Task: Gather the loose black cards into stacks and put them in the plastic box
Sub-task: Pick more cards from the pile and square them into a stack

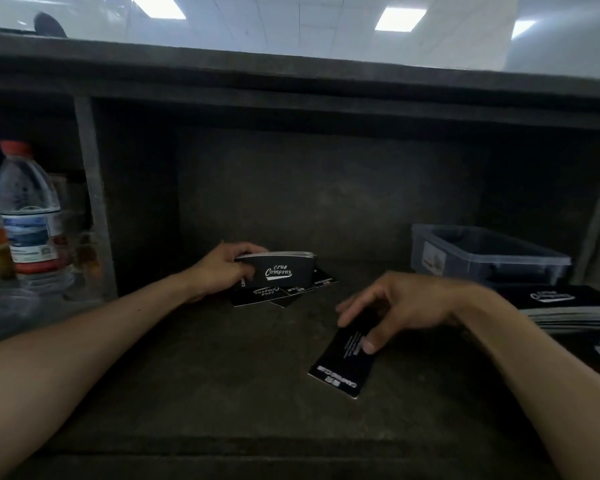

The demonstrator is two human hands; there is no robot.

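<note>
Both forearms reach in from the near edge over the dark shelf. In front of the box and to its left, the right hand pinches one black card between thumb and fingers, its printed end towards the camera; whether that end touches the shelf cannot be told. Well left of the box, the left hand grips a stack stood on its long edge, logo facing the camera. Under the stack a few loose cards lie fanned flat. The box is clear plastic, and its contents cannot be made out. Just in front of it lies another pile of black cards. A bottle stands far left of the box, beyond a divider
</note>
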